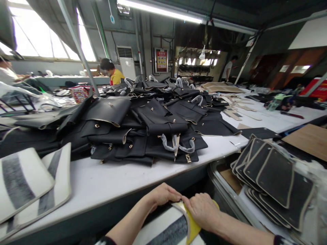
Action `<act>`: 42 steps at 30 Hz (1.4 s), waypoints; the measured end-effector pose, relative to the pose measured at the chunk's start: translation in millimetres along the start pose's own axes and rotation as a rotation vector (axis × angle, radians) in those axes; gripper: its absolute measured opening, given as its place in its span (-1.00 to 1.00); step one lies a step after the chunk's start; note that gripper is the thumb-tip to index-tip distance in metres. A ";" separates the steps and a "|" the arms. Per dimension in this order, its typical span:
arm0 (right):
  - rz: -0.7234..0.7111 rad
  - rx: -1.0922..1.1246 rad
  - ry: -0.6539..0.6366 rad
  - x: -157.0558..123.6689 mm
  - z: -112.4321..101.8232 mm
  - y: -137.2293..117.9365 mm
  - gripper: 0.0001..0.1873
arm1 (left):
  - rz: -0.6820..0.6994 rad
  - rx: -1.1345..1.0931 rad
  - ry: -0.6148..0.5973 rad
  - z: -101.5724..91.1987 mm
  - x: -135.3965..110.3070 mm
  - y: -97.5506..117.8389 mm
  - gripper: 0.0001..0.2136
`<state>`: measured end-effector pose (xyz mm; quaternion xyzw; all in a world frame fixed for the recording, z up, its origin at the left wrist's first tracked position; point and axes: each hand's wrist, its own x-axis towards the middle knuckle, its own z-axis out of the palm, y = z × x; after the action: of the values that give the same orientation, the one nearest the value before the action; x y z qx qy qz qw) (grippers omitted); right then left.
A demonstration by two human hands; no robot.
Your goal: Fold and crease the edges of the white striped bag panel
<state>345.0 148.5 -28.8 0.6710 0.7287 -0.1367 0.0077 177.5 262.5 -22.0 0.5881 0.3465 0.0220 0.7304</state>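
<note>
Low in front of me is a white panel with a dark grey stripe point(167, 233), its curved far edge raised between my hands. My left hand point(163, 195) is closed, thumb and fingers pinching at the top corner of that edge. Right beside it, my right hand point(204, 209) is closed on a yellow strip point(193, 228) that lies along the panel's edge. The two thumbs nearly meet. Whether the strip is attached to the panel or peeling from it, I cannot tell. The panel's lower part runs out of view.
A heap of black leather bags point(150, 119) covers much of the white table point(102, 183). More striped white panels point(22, 180) lie at its left edge. To the right, a metal-rimmed bin point(222, 183) holds stacked dark panels point(276, 177). A person in yellow point(117, 77) sits farther back.
</note>
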 end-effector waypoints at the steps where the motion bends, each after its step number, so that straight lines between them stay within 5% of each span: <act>1: 0.010 0.055 -0.005 0.4 1.5 1.7 -0.48 | 0.002 -0.011 0.001 -0.2 1.1 -0.7 -0.61; 9: 0.246 0.808 -0.148 -1.2 8.2 27.0 -0.07 | 0.006 -0.032 0.042 -4.4 9.9 -6.7 -0.68; 13: 0.369 1.732 -0.308 -0.9 4.0 28.0 -0.25 | -0.007 -0.021 0.031 -5.2 11.6 -4.9 -0.66; 15: 0.409 1.897 -0.320 2.4 4.6 22.1 -0.34 | -0.024 -0.014 0.014 -6.5 10.8 -2.7 -0.65; 19: 0.520 1.762 -0.214 10.0 10.3 9.0 -0.51 | -0.065 0.009 -0.021 -10.4 7.1 4.2 -0.63; 26: 0.567 1.648 -0.272 13.8 2.8 3.1 -0.61 | -0.094 0.051 -0.025 -9.9 7.3 9.3 -0.64; 32: 0.199 1.245 -0.052 18.9 3.3 -1.8 -0.78 | -0.010 0.028 -0.036 -3.3 14.8 -6.1 -0.72; 42: 0.188 1.147 0.123 5.8 21.1 -12.5 -0.59 | 0.047 0.071 0.004 -1.9 14.5 -10.9 -0.58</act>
<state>328.5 148.9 -47.9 0.6364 0.4748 -0.4687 -0.3871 183.4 267.2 -38.6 0.6215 0.3349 0.0280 0.7077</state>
